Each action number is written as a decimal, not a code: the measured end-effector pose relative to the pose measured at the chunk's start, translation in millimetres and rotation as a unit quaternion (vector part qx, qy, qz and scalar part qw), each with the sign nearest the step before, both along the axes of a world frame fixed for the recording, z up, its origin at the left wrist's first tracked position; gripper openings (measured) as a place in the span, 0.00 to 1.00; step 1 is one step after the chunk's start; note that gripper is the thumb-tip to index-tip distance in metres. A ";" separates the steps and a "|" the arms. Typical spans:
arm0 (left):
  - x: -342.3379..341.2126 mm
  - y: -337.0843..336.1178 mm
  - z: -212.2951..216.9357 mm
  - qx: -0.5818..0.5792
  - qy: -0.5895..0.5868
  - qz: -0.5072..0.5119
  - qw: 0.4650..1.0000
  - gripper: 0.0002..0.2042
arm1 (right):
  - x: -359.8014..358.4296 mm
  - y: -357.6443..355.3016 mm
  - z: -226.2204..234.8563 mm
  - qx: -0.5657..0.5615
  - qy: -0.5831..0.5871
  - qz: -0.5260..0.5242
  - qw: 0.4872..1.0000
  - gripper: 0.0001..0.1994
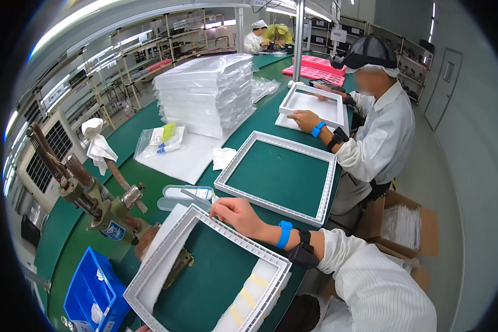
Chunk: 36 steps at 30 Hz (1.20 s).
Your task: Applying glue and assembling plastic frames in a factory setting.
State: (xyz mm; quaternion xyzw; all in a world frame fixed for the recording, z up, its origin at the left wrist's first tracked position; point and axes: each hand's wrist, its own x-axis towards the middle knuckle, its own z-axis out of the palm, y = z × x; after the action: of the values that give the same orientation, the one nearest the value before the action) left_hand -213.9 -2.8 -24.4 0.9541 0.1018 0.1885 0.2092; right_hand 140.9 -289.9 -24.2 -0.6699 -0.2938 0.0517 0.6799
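Observation:
A light grey rectangular plastic frame with ribbed edges lies in front of me, tilted across the bench. My right hand is closed in a pinch at its far edge. A slim, flat grey tool sticks out leftward from those fingers; its exact kind does not show. Only a sliver of my left hand shows beside the frame's near left corner, its fingers hidden. Under the frame are a white foam strip with yellow tape and a small metal plate.
A hand press and a blue bin stand at left. Beyond my hand lies a second frame. At right, a co-worker handles another frame. Wrapped white sheets are stacked at the back.

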 end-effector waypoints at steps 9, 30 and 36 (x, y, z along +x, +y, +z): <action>0.5 -2.2 3.3 0.007 0.003 -0.003 1.000 0.10 | 0.8 2.8 -4.2 0.011 -0.006 -0.016 1.000 0.16; -0.6 -1.1 2.0 0.017 0.024 0.002 1.000 0.11 | -1.4 0.6 1.2 -0.002 0.001 0.000 1.000 0.15; -1.3 1.2 -0.9 0.017 0.018 -0.003 1.000 0.11 | -0.8 2.2 -1.4 0.012 -0.005 -0.009 1.000 0.15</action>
State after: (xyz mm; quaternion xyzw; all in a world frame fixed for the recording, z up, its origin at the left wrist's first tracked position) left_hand -215.2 -1.6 -25.3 0.9612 0.0996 0.1721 0.1914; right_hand 140.1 -287.8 -25.6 -0.6647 -0.2916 0.0388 0.6867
